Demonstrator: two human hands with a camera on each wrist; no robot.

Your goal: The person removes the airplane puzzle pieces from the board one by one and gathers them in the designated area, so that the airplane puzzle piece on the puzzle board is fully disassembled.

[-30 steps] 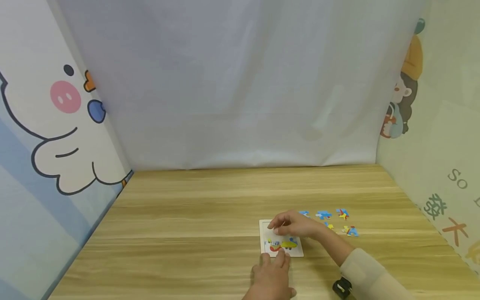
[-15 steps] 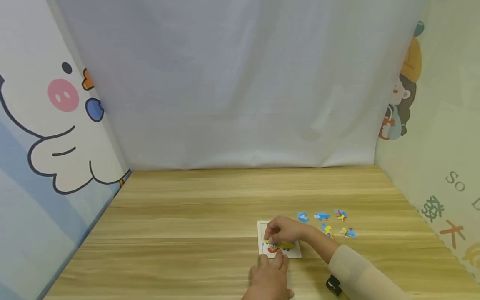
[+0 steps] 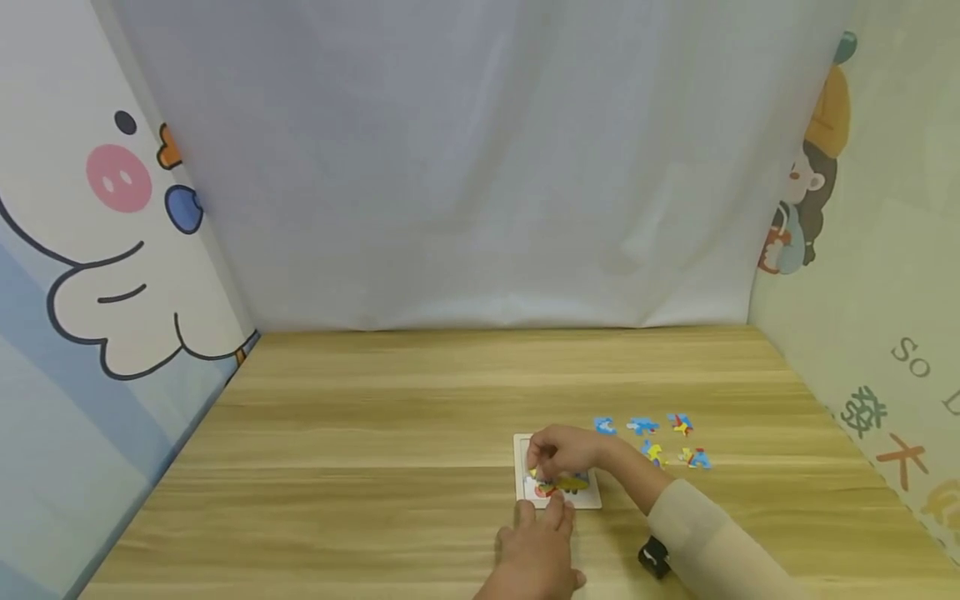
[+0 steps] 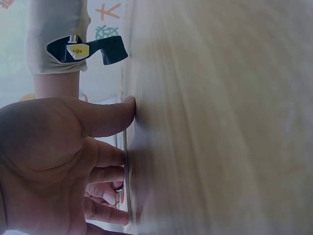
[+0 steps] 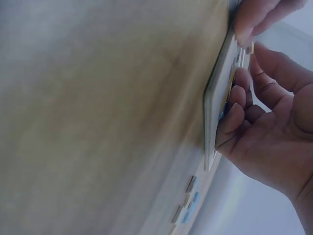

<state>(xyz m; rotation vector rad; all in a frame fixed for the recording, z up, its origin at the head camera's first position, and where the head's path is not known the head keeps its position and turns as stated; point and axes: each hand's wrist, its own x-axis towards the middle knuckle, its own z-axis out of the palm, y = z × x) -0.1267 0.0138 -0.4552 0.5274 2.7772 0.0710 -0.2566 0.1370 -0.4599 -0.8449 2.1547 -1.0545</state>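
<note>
A small white puzzle board (image 3: 518,471), part of its coloured picture showing, lies on the wooden table. My left hand (image 3: 536,550) rests at its near edge, fingers straight and fingertips on the board. Above the board's left part, my right hand (image 3: 570,450) pinches a small puzzle piece (image 5: 252,48) between thumb and finger; most of that piece is hidden. The right hand's other fingers curl against the board's face in the right wrist view. Behind the left palm (image 4: 44,161), the left wrist view shows the right fingertips (image 4: 108,196) near a bit of red.
Several loose puzzle pieces (image 3: 642,426) in blue, yellow and red lie to the right of the board. A black device (image 3: 654,557) sits by the right sleeve (image 3: 712,533). A grey-white curtain (image 3: 480,167) hangs behind the table, with printed panels at both sides.
The right hand has come down and toward me over the board, onto its left picture part. The left hand stays at the near edge. The head view has shifted slightly.
</note>
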